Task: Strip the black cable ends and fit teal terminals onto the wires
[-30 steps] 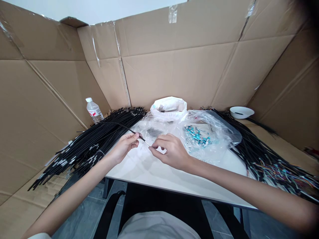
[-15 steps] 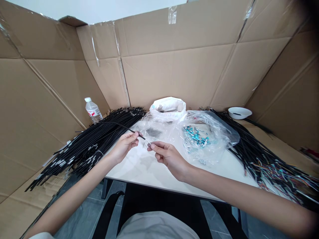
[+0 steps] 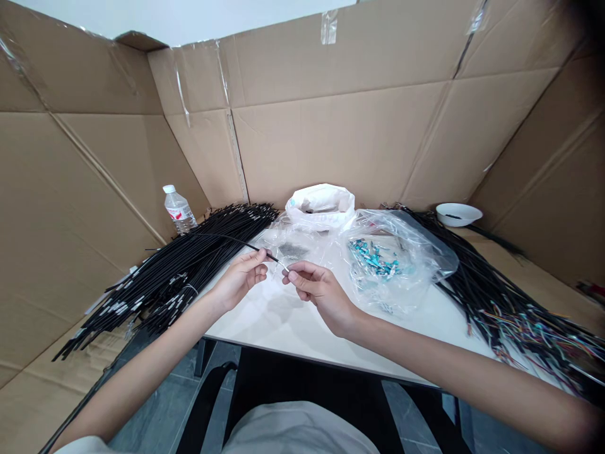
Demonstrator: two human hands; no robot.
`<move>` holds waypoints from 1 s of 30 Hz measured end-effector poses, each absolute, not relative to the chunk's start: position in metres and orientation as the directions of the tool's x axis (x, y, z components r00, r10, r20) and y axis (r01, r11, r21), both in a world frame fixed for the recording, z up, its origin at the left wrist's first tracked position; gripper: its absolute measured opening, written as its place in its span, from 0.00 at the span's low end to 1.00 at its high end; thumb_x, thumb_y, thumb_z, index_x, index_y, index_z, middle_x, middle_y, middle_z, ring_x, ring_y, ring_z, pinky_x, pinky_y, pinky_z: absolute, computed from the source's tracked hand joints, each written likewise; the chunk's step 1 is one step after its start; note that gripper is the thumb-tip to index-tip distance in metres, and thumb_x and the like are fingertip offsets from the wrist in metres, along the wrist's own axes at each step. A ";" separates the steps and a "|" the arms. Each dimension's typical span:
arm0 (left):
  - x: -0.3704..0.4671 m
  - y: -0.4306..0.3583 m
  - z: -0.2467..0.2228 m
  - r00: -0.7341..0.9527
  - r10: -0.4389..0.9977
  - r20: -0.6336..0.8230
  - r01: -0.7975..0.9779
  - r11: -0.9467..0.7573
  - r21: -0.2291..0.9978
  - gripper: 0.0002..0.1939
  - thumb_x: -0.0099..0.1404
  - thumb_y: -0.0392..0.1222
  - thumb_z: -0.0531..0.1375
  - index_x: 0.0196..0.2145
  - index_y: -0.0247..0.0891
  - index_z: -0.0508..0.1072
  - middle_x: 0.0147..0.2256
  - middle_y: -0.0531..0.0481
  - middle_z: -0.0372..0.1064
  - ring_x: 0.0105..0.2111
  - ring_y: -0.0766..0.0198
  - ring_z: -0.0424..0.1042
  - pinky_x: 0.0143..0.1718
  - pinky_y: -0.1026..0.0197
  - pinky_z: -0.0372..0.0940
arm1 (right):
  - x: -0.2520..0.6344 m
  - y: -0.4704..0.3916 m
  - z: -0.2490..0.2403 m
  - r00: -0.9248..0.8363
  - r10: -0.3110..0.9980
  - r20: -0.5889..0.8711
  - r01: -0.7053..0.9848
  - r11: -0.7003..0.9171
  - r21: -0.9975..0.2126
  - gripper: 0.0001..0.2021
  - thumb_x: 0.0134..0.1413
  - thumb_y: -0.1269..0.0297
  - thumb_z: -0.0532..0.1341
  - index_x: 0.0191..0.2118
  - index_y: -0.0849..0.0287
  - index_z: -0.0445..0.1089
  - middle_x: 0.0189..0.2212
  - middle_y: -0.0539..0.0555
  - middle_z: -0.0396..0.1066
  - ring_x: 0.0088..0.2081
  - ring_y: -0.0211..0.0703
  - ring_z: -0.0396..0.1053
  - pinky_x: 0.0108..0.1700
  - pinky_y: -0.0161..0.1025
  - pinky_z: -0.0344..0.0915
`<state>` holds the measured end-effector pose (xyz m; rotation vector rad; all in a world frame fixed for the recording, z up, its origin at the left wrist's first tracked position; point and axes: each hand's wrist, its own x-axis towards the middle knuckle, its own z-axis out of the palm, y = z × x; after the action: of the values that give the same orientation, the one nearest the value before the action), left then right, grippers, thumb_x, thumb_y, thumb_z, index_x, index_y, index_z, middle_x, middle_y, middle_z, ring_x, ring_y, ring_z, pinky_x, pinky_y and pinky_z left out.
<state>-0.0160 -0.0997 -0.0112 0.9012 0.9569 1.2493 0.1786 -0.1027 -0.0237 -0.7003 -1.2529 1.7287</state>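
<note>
A thin black cable [image 3: 231,238] with a whitish stripped end runs out from the left over the bundle. My left hand [image 3: 243,277] pinches it between thumb and forefinger, near where the black jacket stops. My right hand [image 3: 321,293] is closed at the fingertips on the whitish end; the very tip is hidden by the fingers. Both hands are held above the front of the white table [image 3: 293,325], a short gap apart. Close behind them lies a clear plastic bag [image 3: 309,249] with small grey pieces in it.
A big bundle of black cables [image 3: 189,265] lies at left, with a water bottle [image 3: 179,211] behind it. Small teal parts [image 3: 375,257] lie in clear plastic. Behind stands a white bag [image 3: 321,217]. At right are black cables with coloured wires [image 3: 529,321] and a white bowl [image 3: 458,221]. Cardboard walls [image 3: 331,139] surround the table.
Both hands keep their pinch on the cable. My right hand has shifted very slightly, and the whole view has moved a few pixels.
</note>
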 end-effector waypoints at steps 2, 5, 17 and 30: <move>-0.016 -0.099 -0.012 0.056 0.994 -0.097 -0.349 0.110 0.931 0.24 0.48 0.51 0.77 0.35 0.32 0.78 0.25 0.55 0.68 0.23 0.75 0.62 0.26 0.70 0.61 | 0.179 -0.102 -0.025 -0.466 0.883 0.054 -0.302 -0.102 -0.948 0.16 0.45 0.51 0.73 0.34 0.58 0.76 0.30 0.51 0.74 0.23 0.32 0.52 0.28 0.39 0.50; -0.018 -0.098 -0.014 0.036 0.994 -0.101 -0.350 0.108 0.931 0.23 0.48 0.50 0.77 0.34 0.32 0.78 0.26 0.55 0.69 0.23 0.75 0.63 0.27 0.70 0.62 | 0.179 -0.103 -0.024 -0.464 0.884 0.066 -0.298 -0.086 -0.951 0.17 0.46 0.50 0.72 0.34 0.59 0.75 0.30 0.51 0.73 0.23 0.32 0.52 0.28 0.39 0.50; -0.019 -0.098 -0.015 0.015 0.993 -0.118 -0.343 0.116 0.932 0.25 0.45 0.53 0.78 0.33 0.32 0.77 0.26 0.55 0.70 0.22 0.75 0.64 0.26 0.71 0.64 | 0.182 -0.108 -0.020 -0.514 0.851 0.109 -0.310 -0.066 -0.948 0.15 0.49 0.52 0.71 0.35 0.59 0.76 0.30 0.51 0.74 0.22 0.32 0.56 0.26 0.38 0.51; -0.018 -0.100 -0.011 0.003 0.994 -0.112 -0.332 0.107 0.937 0.26 0.43 0.54 0.78 0.30 0.32 0.77 0.24 0.56 0.67 0.22 0.75 0.63 0.26 0.72 0.65 | 0.178 -0.111 -0.020 -0.493 0.856 0.155 -0.322 -0.014 -0.947 0.14 0.49 0.53 0.70 0.34 0.59 0.76 0.28 0.50 0.73 0.22 0.32 0.58 0.26 0.37 0.51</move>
<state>-0.0183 -0.1002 -0.0110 0.8723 1.0198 1.2803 0.1785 -0.1107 -0.0195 -0.6068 -1.3577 1.6609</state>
